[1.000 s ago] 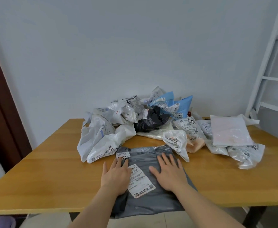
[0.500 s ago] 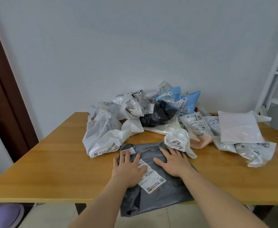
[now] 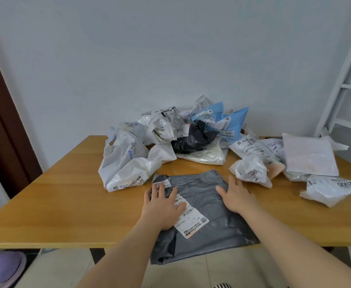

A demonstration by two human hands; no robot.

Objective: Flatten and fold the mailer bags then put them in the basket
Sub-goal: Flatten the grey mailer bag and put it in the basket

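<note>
A grey mailer bag [image 3: 201, 196] with a white shipping label [image 3: 191, 219] lies spread on the wooden table [image 3: 66, 204], its near end hanging over the front edge. My left hand [image 3: 162, 206] presses flat on the bag's left side, partly over the label. My right hand [image 3: 237, 196] lies flat with straight fingers on the bag's right side. Behind it sits a heap of crumpled mailer bags [image 3: 170, 138], white, black and blue. No basket is in view.
More white bags [image 3: 309, 156] lie at the table's right. A white ladder frame [image 3: 342, 86] stands at the right wall, a dark door frame [image 3: 2, 121] at the left. A purple object [image 3: 2, 267] sits on the floor, lower left.
Both hands have slid apart across the grey bag, the right hand going outward to the right edge. The camera view has shifted slightly.
</note>
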